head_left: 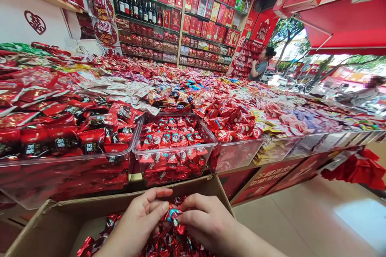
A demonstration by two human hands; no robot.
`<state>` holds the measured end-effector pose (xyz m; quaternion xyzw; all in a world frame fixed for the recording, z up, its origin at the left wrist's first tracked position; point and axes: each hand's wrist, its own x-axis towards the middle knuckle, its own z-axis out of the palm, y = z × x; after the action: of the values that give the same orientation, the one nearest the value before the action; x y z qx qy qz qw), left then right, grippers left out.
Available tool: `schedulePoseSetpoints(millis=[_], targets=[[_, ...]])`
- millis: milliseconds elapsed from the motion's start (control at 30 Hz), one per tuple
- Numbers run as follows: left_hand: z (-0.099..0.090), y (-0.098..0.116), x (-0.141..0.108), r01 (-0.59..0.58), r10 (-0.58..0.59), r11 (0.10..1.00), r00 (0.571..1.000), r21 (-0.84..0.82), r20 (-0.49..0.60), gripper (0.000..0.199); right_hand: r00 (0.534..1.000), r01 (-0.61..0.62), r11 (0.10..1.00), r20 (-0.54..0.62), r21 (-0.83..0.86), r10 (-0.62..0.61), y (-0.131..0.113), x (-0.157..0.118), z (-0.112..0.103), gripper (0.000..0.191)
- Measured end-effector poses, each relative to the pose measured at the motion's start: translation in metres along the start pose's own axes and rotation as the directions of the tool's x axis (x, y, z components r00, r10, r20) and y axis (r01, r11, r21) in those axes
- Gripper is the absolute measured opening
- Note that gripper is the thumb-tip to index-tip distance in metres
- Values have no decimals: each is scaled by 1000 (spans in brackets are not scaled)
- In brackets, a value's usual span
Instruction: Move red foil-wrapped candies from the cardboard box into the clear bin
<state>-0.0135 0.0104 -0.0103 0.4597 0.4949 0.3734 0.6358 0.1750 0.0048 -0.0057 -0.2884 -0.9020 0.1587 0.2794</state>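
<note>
A red wrapped candy with a teal patch (pixel 173 215) is between my two hands, above an open cardboard box (pixel 90 211). My left hand (pixel 144 213) pinches its left side, the thumb against the wrapper and the forefinger reaching over. On its other side, the bent fingers of my right hand (pixel 208 219) grip the wrapper. Below, many more red shiny wrapped candies (pixel 165 243) lie loose in the box, partly hidden by my hands. Just beyond the box stands a clear plastic bin (pixel 176 150) of similar red and teal candies, in fairly neat rows.
Left of that bin is another clear bin with red and black packets (pixel 63 140); to the right are red snack packets (pixel 229 122). Shelves of bottles (pixel 141 10) and red boxes line the back wall. A person (pixel 259 68) stands far off. Tiled floor (pixel 298 217) lies at right.
</note>
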Motion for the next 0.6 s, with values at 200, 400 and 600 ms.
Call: schedulePoseSetpoints(millis=[200,400,600], targets=[[4,9,-3,36,-42,989,998,-144,-39,30,985,172,952,44,-252,-166,-19,26,-53,17],[2,1,-5,101,-100,995,995,-29,2,24,990,5,897,-126,-442,-67,6,139,-83,15],[-2,-19,0,85,-98,993,982,83,163,19,994,71,754,108,-653,0,43,219,-60,16]])
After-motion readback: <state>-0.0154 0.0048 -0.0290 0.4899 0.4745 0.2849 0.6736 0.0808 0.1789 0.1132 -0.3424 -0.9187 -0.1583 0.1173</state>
